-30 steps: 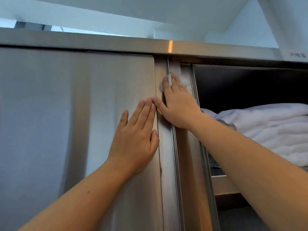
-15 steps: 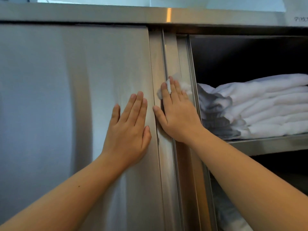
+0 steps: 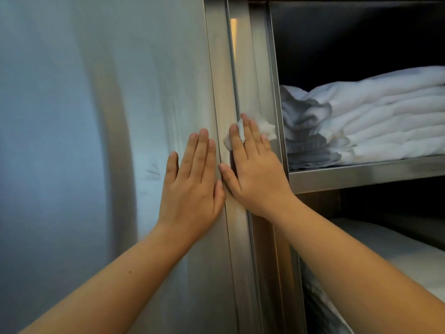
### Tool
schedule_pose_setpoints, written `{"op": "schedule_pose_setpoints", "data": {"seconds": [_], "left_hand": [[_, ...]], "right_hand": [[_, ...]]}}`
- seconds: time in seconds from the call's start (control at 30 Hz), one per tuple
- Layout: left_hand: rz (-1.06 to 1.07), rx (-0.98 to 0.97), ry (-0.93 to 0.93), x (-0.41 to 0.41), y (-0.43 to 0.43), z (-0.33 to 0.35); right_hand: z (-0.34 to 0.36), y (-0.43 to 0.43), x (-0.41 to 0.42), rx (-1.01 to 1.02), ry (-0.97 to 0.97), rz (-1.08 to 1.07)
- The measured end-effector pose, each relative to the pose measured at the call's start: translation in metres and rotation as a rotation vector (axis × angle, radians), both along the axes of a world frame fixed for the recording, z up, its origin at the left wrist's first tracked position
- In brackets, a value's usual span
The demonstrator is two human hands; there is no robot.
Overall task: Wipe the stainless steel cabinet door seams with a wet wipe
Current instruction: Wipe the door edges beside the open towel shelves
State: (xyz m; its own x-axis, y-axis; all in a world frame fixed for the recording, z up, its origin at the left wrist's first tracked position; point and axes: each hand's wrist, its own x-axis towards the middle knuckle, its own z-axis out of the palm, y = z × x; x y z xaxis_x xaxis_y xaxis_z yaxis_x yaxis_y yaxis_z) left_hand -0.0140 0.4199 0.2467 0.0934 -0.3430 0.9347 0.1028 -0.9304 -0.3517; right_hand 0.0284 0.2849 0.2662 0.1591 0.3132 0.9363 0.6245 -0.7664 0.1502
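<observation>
Dim, cool, slightly blurred; orange glare on door seam at 12 o'clock; cabinet interior black at 2 o'clock.

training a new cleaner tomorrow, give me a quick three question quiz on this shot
1. True or false: the left hand rests flat on the cabinet door.
2. Which presses the wet wipe on the seam? A left hand, B right hand.
3. What lies on the shelf in the open side?
Key: 1 true; 2 B; 3 folded white towels.
</observation>
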Motion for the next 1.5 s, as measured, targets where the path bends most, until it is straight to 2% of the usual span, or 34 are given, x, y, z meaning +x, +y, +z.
{"op": "schedule_pose_setpoints", "data": {"seconds": [0.37, 0.63, 0.93, 1.17, 1.5], "left_hand": [[0.003, 0.03, 0.045, -0.003, 0.001, -0.044], [0.034, 0.067, 0.086, -0.007, 0.021, -0.07], [0.004, 0.046, 0.088, -0.006, 0.02, -0.075], [0.01, 0.045, 0.087, -0.008, 0.02, -0.078], [0.02, 0.052, 0.111, -0.009, 0.021, -0.078]], "right_hand": [[-0.057, -0.001, -0.005, -0.004, 0.029, 0.02], [-0.112, -0.004, -0.011, 0.004, -0.021, 0.006], [-0.086, 0.001, -0.004, 0.054, -0.018, 0.013], [-0.16, -0.003, -0.012, 0.011, 0.033, 0.005], [-0.102, 0.003, -0.005, 0.076, -0.046, -0.019]]}}
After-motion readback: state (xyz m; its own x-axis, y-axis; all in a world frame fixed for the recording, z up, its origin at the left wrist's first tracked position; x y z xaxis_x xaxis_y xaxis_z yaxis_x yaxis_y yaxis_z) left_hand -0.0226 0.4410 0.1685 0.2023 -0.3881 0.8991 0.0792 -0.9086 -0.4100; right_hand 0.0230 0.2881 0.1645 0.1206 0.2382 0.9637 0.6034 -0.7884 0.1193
